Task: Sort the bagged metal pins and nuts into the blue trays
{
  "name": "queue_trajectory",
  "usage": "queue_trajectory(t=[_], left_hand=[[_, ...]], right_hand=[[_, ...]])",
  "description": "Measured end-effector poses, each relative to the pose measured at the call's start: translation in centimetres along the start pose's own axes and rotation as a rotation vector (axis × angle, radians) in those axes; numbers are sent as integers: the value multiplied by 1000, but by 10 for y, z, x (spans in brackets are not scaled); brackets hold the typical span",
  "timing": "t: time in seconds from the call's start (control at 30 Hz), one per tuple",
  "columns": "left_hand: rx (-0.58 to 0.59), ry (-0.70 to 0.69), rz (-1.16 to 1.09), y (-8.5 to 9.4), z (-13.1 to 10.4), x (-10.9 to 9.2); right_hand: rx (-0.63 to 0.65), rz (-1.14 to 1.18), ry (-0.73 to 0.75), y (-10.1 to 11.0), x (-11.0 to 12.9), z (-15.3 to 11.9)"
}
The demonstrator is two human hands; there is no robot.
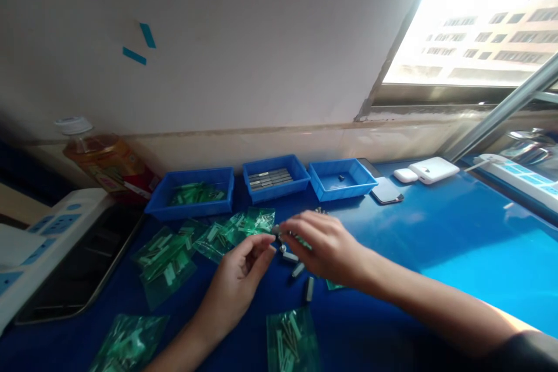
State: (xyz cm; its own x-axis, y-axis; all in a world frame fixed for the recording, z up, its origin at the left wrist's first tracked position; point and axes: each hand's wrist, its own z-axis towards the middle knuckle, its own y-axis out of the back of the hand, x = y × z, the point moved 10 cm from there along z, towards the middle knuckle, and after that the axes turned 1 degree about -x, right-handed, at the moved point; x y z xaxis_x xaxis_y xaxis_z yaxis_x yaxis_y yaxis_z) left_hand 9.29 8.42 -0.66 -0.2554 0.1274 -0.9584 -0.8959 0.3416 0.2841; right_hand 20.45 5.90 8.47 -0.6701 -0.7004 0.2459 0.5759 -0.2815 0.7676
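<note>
My left hand [235, 282] is closed, with thumb and fingertips brought together above the blue table; whatever lies between them is too small to make out. Opposite it, my right hand [329, 247] pinches a small grey metal piece [276, 230] just above the left fingertips. Below the right hand lie several loose grey metal blocks, among them one metal block [309, 289] nearest to me. Green plastic bags of small screws and pale parts surround the hands: one bag [293, 340] in front, another bag [168, 261] to the left.
Along the wall stand a blue tray [192, 209] holding green bags, a blue tray [279, 189] of metal bars, and a blue tray [344, 190] with one small dark piece. Left are a black phone [82, 267], a power strip [65, 215] and a bottle [104, 160].
</note>
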Motion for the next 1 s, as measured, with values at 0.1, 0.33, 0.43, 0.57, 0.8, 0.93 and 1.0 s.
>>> queue_trajectory(t=[0.1,0.33,0.43,0.57,0.8,0.93,1.0], left_hand=[[14,-86,169,-6,-2,-5],[155,-266,368,-24,-16,-20],[170,-270,379,-25,-16,-20],[192,-269,388,-27,-16,-21],[170,-294,413,-28,-19,-21],[175,-291,429,-29,-17,-21],[178,-293,433,-30,-17,-22]], right_hand=[[87,-237,-234,4,-76,37],[570,-617,-297,-40,-159,80],[624,-676,-270,-53,-153,80],[662,-696,-248,-58,-149,78],[672,-591,-305,-55,-156,71],[673,-566,-308,-58,-158,68],[678,-513,-307,-60,-159,67]])
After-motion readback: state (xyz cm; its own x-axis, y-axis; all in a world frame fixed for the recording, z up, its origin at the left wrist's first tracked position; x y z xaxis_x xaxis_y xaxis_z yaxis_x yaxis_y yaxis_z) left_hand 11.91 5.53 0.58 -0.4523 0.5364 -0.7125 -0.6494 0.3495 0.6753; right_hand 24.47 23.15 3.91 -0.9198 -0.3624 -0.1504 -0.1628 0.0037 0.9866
